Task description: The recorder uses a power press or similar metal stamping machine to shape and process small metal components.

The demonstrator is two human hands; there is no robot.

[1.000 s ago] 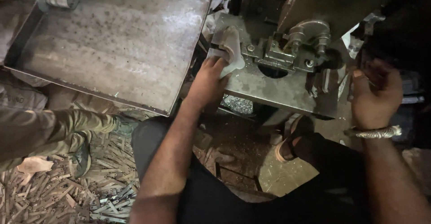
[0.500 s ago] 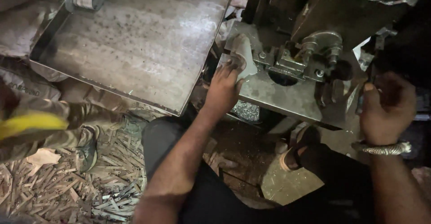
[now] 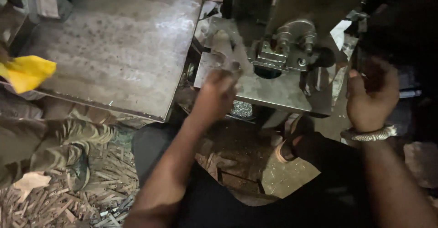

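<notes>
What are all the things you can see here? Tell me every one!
Flat grey metal tray: one, grey, upper left, tilted.
Grey metal press machine: one, dark grey, top centre.
Flat steel machine plate: one, silvery, below the machine head.
Yellow cloth: one, yellow, left edge.
Heap of small metal strips: many, brownish grey, on the floor at lower left.
Another person's leg in olive trousers: one, olive, left side.
Silver metal bracelet: one, silver, on the right wrist.
Left hand: one, blurred, over the plate's left part.
Right hand: one, curled, beside the machine's right side; whether it grips something cannot be told.
</notes>
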